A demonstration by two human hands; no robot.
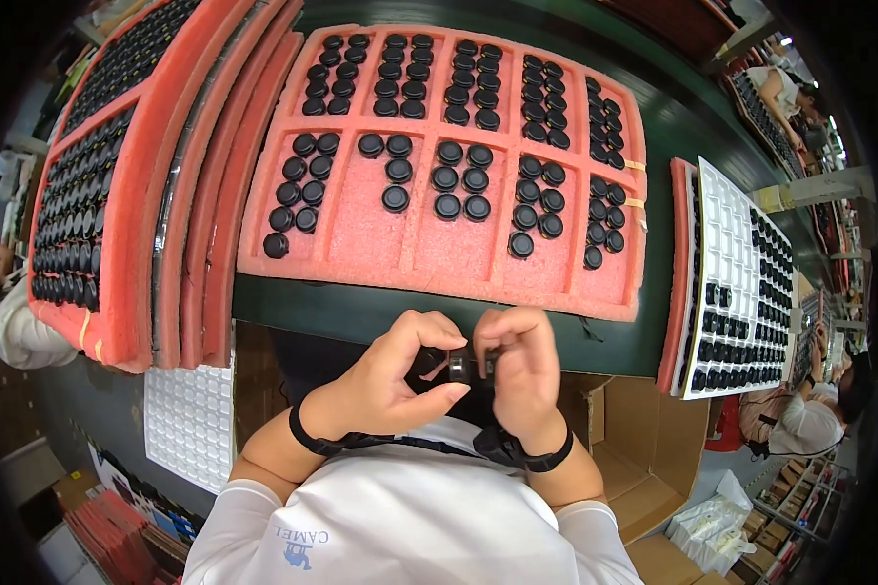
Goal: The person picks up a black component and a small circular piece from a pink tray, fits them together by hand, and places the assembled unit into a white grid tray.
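Note:
My left hand point(388, 378) pinches a small black cylindrical part point(458, 367) between thumb and forefinger, in front of my body. Close beside it, my right hand point(529, 375) has its fingers curled round a second small dark piece point(490, 365), mostly hidden by them. The two pieces are very near each other; whether they touch is hard to tell. Beyond my hands lies a pink foam tray point(366, 239), split into compartments. Round black parts point(446, 178) stand in groups in its compartments, with fewer in the near row.
Stacked pink foam trays point(195, 195) full of black parts rise at the left. A white moulded tray point(727, 219), partly filled, leans at the right. Below the green table edge point(312, 307) are an open cardboard box point(644, 429) and another white tray point(190, 419). Other people point(810, 424) work further right.

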